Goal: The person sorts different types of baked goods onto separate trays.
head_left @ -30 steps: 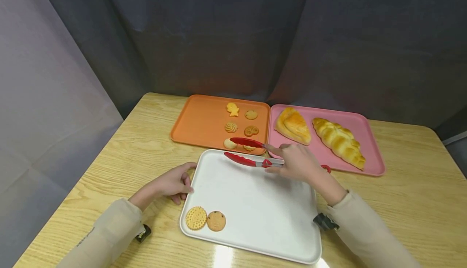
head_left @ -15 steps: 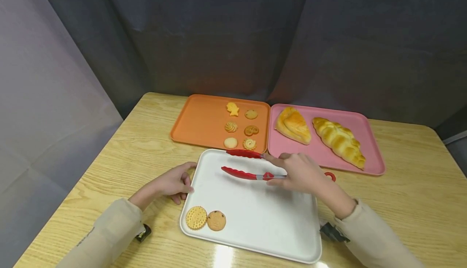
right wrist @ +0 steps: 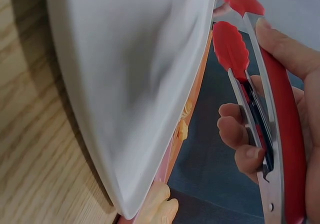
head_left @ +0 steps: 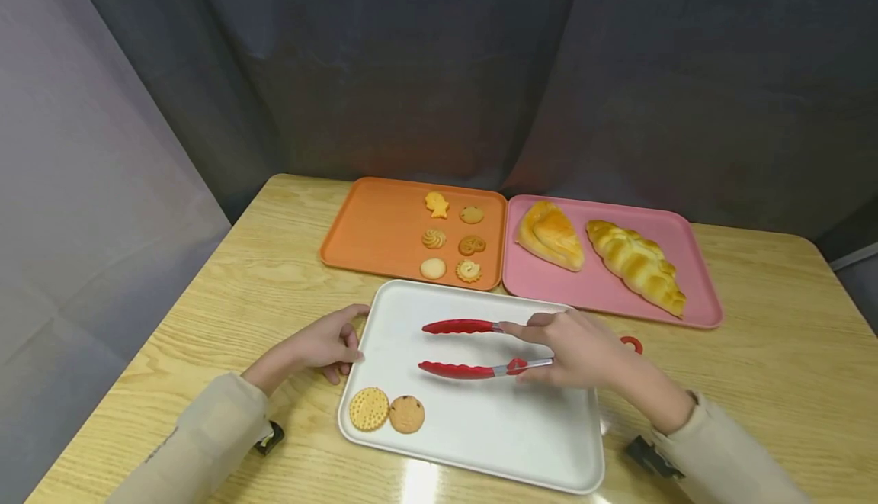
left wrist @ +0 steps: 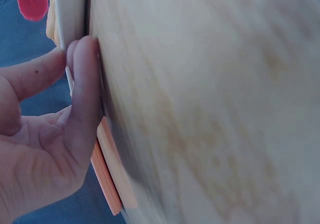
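My right hand [head_left: 576, 348] grips red-tipped metal tongs [head_left: 459, 370] above the white tray [head_left: 480, 420]; the tips stand apart with nothing between them. In the right wrist view, the thumb lies along one red-backed arm of the tongs [right wrist: 287, 134] and the fingers curl round the other. At the tray's left side my left hand [head_left: 329, 344] holds the rim between thumb and fingers, as the left wrist view of the hand [left wrist: 55, 119] also shows. A dotted round cracker [head_left: 369, 409] and a chocolate chip cookie [head_left: 407, 415] lie side by side in the tray's near left corner.
Behind the white tray, an orange tray [head_left: 384, 222] bears several small cookies, among them a fish-shaped one [head_left: 437, 204]. Beside it a pink tray [head_left: 597, 294] carries a triangular pastry [head_left: 550, 235] and a braided bread [head_left: 636, 266]. A dark curtain [head_left: 411, 69] hangs behind the table.
The right hand has drawn the tongs back from the orange tray's front cookies to over the white tray, and their tips have spread wider. The left hand has stayed at the rim.
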